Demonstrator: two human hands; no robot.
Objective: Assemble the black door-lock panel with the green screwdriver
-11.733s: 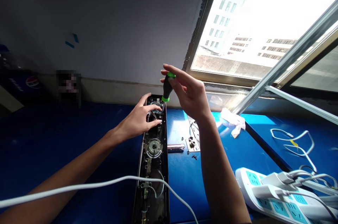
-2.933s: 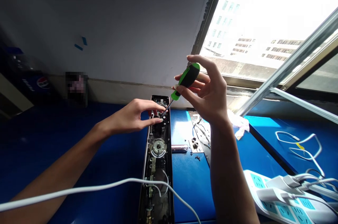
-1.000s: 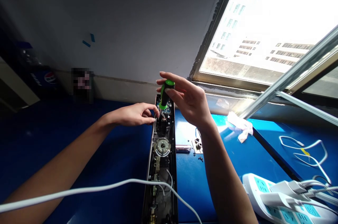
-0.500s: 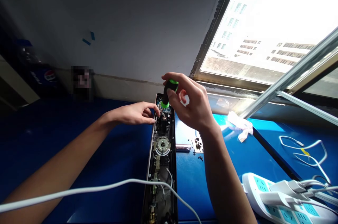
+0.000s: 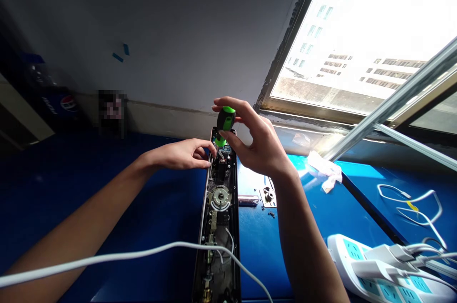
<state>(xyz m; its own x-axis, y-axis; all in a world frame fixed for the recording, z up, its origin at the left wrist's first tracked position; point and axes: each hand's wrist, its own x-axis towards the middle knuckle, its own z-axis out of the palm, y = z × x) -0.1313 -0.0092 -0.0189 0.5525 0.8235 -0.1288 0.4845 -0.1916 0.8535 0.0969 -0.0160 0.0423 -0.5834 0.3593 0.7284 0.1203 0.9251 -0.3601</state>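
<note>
Electronic door lock body [image 5: 218, 207], one unit, lies lengthwise on a blue table [image 5: 257, 265], its back open and one circuit board [image 5: 220, 142] and wiring exposed at the far end. Two bare hands work over it. The right hand [image 5: 255, 143] pinches one green-and-black screwdriver [image 5: 225, 119] between thumb and fingertips, wrist bent and forearm rising from the bottom of the view, and the shaft points down to the wiring beside the board. The handle stands nearly upright, where a few seconds earlier it leaned steeply to the right. The left hand [image 5: 182, 157] reaches in from the left on an extended arm, its fingers close together and lightly curled, their tips [image 5: 209, 163] at the lock's left edge beside the wires. That hand's grip, if any, cannot be told. To the right of the lock lie one silver cylinder [image 5: 248, 200], one metal plate [image 5: 268, 196] and a few small screws [image 5: 271, 214]. The right forearm covers more of the plate than it did earlier. Farther right are one white cloth [image 5: 324, 173] and one power strip [image 5: 353, 255] with two white plugs [image 5: 371, 267], while one white cable [image 5: 124, 253] crosses the foreground.
</note>
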